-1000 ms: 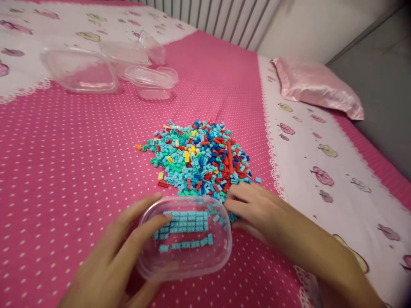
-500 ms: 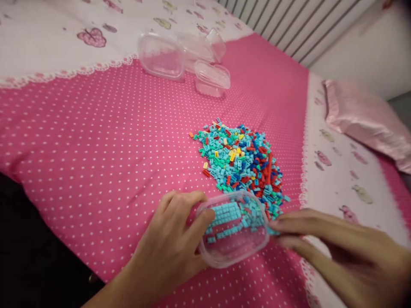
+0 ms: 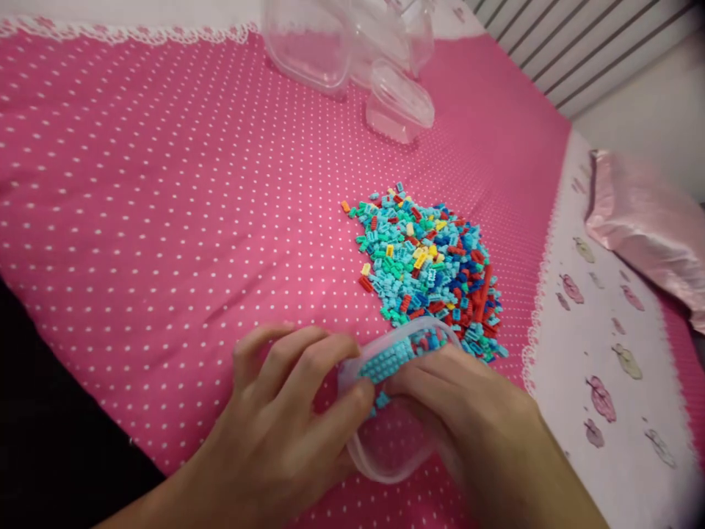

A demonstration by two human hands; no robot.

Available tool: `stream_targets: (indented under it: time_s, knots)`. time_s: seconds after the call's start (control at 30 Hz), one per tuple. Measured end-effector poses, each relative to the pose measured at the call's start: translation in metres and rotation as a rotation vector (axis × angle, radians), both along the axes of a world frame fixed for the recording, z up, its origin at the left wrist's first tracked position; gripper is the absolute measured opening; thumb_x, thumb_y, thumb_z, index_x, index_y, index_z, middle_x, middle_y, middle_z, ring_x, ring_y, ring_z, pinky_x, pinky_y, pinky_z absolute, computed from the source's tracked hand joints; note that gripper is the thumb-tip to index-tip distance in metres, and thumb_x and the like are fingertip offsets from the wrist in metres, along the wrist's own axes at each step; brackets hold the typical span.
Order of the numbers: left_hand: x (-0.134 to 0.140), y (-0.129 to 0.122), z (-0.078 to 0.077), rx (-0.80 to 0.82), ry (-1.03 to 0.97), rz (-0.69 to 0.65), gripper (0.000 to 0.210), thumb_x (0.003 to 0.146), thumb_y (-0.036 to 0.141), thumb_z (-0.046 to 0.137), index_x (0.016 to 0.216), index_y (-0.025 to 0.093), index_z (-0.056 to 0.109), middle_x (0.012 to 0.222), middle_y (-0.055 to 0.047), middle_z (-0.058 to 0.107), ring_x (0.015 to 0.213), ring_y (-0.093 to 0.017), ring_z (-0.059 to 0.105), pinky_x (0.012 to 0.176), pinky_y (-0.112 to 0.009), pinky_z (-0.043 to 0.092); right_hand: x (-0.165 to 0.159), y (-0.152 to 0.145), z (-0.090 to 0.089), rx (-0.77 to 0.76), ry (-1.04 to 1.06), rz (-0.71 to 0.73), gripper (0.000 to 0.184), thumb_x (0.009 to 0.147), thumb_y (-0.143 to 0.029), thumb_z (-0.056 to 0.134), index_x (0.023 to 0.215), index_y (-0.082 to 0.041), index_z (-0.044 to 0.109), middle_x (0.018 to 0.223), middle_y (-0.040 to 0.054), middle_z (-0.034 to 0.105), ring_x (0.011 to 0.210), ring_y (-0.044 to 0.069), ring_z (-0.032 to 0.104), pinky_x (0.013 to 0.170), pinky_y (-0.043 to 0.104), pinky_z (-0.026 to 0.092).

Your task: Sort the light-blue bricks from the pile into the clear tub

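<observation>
A clear plastic container (image 3: 388, 448) is tilted near the front of the bed. My left hand (image 3: 297, 404) is closed around its left side, thumb over the rim. Joined light-blue toy bricks (image 3: 390, 358) form a neat block inside, with a few more light-blue bricks beneath it. My right hand (image 3: 457, 404) reaches into the container from the right with its fingers bent together. Its fingertips lie by the light-blue bricks, and what they hold is hidden. Just beyond the container spreads a heap of small toy bricks (image 3: 427, 257) in light blue, green, red, dark blue and yellow.
Several clear plastic containers (image 3: 399, 106) stand at the back of the pink dotted bedspread (image 3: 165, 206). A shiny pink pillow (image 3: 650, 220) lies at the right. White slats (image 3: 573, 44) rise at the back right, and the bed's edge drops into darkness at lower left.
My right hand has moved left, from outside the container's right rim to inside it. My left hand keeps its hold on the container. The view has shifted, too.
</observation>
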State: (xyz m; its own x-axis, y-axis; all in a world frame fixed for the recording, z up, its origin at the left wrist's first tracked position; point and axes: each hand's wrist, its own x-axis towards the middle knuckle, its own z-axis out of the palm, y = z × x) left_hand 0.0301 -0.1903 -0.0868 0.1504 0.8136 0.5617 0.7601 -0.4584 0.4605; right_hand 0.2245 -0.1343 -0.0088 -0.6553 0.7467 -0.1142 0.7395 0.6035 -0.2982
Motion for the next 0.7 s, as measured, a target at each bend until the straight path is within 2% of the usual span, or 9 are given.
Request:
stream_targets:
  time_s: [0.1, 0.2, 0.33, 0.7]
  knots:
    - [0.0011, -0.0024, 0.0006, -0.035, -0.022, 0.016, 0.01, 0.094, 0.018, 0.067, 0.098, 0.027, 0.069, 0.119, -0.002, 0.064, 0.114, -0.024, 0.058, 0.106, -0.048, 0.04, -0.0042, 0.0033, 0.0, 0.028, -0.028, 0.04, 0.021, 0.088, -0.008, 0.063, 0.076, -0.025, 0.062, 0.079, -0.0004, 0.072, 0.075, 0.023, 0.067, 0.066, 0.036, 0.049]
    - [0.0019, -0.0034, 0.0009, -0.063, -0.001, 0.019, 0.011, 0.095, 0.02, 0.066, 0.093, 0.029, 0.07, 0.119, -0.001, 0.063, 0.116, -0.024, 0.056, 0.105, -0.049, 0.039, -0.0075, 0.0046, -0.0003, 0.056, -0.043, 0.055, 0.021, 0.085, -0.006, 0.063, 0.078, -0.026, 0.065, 0.08, -0.0006, 0.074, 0.071, 0.023, 0.066, 0.064, 0.037, 0.045]
    - [0.001, -0.0042, 0.001, -0.087, 0.001, -0.006, 0.011, 0.097, 0.02, 0.066, 0.097, 0.03, 0.07, 0.122, -0.003, 0.06, 0.12, -0.026, 0.052, 0.104, -0.051, 0.037, -0.009, 0.0031, 0.0003, 0.052, -0.06, 0.052, 0.02, 0.085, -0.007, 0.064, 0.08, -0.026, 0.066, 0.079, -0.0001, 0.073, 0.071, 0.024, 0.065, 0.064, 0.038, 0.042]
    - [0.0017, -0.0035, 0.0026, -0.078, 0.027, 0.013, 0.012, 0.096, 0.019, 0.065, 0.097, 0.03, 0.072, 0.121, -0.002, 0.063, 0.118, -0.027, 0.055, 0.101, -0.051, 0.039, -0.0075, 0.0006, 0.0002, 0.022, -0.063, 0.065, 0.02, 0.087, -0.009, 0.064, 0.079, -0.025, 0.059, 0.077, 0.0002, 0.07, 0.075, 0.023, 0.065, 0.07, 0.038, 0.043]
